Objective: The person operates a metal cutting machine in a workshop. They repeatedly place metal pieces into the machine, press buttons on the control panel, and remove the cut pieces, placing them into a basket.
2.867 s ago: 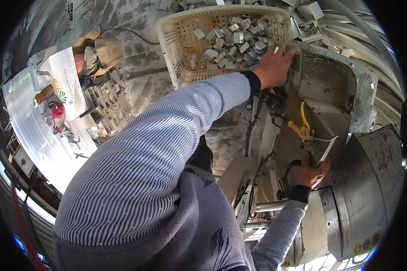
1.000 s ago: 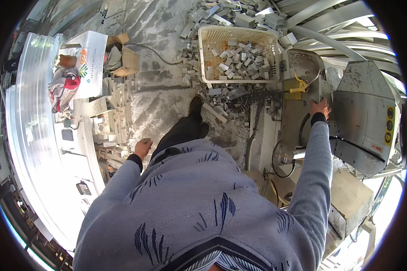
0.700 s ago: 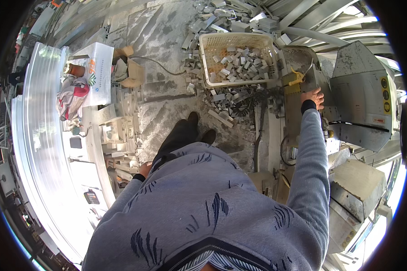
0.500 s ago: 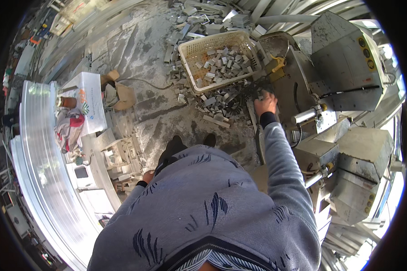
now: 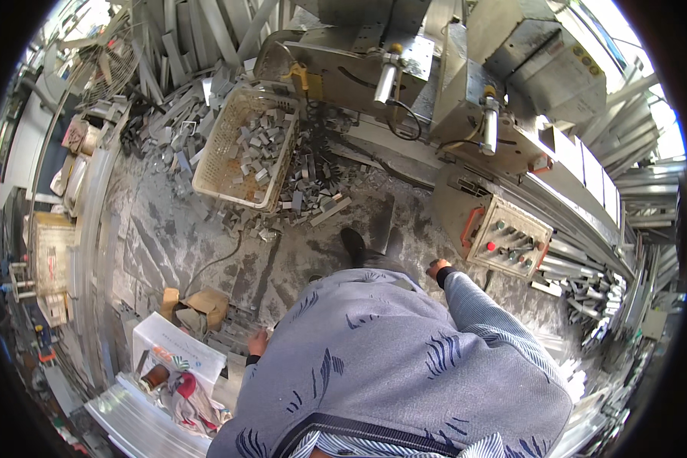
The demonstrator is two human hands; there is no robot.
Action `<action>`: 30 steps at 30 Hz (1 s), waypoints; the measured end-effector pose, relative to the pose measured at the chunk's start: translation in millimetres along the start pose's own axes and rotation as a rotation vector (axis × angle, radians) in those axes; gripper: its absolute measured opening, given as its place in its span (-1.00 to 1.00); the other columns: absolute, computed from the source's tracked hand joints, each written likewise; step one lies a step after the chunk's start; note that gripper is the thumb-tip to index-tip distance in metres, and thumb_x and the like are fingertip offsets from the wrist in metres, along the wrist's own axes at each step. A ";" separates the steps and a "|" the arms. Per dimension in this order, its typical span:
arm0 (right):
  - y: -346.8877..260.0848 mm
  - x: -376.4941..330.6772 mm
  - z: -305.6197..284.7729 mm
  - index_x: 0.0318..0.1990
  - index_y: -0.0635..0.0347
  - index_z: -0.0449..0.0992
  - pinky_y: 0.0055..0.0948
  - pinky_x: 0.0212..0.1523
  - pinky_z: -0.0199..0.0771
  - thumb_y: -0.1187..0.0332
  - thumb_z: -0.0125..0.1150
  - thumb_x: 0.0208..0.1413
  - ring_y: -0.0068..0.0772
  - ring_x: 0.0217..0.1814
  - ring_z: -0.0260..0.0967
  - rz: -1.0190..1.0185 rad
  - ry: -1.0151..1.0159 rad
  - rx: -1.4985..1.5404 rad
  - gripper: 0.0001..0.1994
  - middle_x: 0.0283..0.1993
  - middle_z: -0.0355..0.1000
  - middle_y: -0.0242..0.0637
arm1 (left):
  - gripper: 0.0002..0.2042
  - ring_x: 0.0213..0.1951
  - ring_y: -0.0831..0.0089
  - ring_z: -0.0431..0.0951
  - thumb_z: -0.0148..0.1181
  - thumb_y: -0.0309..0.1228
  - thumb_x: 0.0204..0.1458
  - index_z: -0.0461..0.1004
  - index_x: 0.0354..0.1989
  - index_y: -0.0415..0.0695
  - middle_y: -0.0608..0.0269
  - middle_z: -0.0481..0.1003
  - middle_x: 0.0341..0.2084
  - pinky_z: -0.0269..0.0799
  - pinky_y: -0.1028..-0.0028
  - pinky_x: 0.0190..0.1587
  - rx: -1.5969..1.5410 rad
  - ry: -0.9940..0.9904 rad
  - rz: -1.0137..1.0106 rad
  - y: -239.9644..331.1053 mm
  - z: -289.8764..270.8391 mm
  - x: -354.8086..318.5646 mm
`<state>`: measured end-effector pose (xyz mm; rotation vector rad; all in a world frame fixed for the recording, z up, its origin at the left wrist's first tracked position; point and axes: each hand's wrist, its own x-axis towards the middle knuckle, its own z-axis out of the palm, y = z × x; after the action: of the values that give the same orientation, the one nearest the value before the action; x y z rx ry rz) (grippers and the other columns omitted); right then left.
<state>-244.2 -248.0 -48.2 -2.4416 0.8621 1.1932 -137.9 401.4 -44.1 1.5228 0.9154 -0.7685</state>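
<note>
My right hand [image 5: 437,267] hangs low by my side, left of a control box [image 5: 511,238] with a red button and several dark knobs. Its fingers look curled; whatever they may hold is too small to make out. On the other side, my left hand [image 5: 258,342] is down beside my body, near an opened cardboard carton [image 5: 206,307]; its fingers are partly hidden. Ahead on the floor stands a cream plastic basket [image 5: 206,172] holding many short metal offcuts [image 5: 261,145]. More offcuts [image 5: 313,200] lie heaped around it.
A metal cutting machine [image 5: 343,69] with a silver cylinder [image 5: 386,80] stands ahead. A yellow air gun [image 5: 298,74] hangs near the basket. At lower left are a white box [image 5: 177,347], a brown jar [image 5: 155,377] and a crumpled cloth [image 5: 195,401]. Long metal profiles [image 5: 626,183] line the right.
My view and body have turned right. My right hand has left the machine beside the basket and dropped to my side. The control box has come into view.
</note>
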 end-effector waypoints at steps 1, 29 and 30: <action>2.2 -9.3 3.6 -0.19 0.15 0.54 -0.30 0.02 0.36 0.14 0.09 -0.12 -0.09 0.00 0.38 0.031 0.068 0.132 -0.63 -0.01 0.42 -0.16 | -0.57 -0.15 0.24 0.49 0.05 -0.25 0.06 0.31 0.10 -0.15 0.12 0.42 -0.08 0.39 0.24 -0.16 0.042 -0.021 -0.028 -1.5 -3.5 8.8; 180.1 -105.7 -70.8 0.29 -0.15 0.06 -0.31 0.15 0.26 0.24 0.25 -0.25 -0.11 0.11 0.26 0.889 0.678 0.580 -0.18 0.04 0.26 0.04 | -0.53 -0.10 0.23 0.47 0.07 -0.22 0.07 0.28 0.11 -0.22 0.06 0.41 -0.06 0.40 0.28 -0.10 0.563 -0.136 0.079 157.1 44.5 -6.6; 180.9 -106.4 -70.7 0.29 -0.09 0.06 -0.33 0.14 0.27 0.21 0.24 -0.23 -0.12 0.09 0.28 0.881 0.665 0.545 -0.19 0.01 0.29 0.06 | -0.53 -0.09 0.23 0.47 0.07 -0.22 0.08 0.28 0.11 -0.22 0.06 0.41 -0.06 0.40 0.28 -0.10 0.559 -0.132 0.073 154.5 45.1 -7.8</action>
<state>-365.0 -382.6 79.7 -1.9865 2.2418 0.1716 -5.6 347.5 30.3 1.9457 0.5638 -1.1188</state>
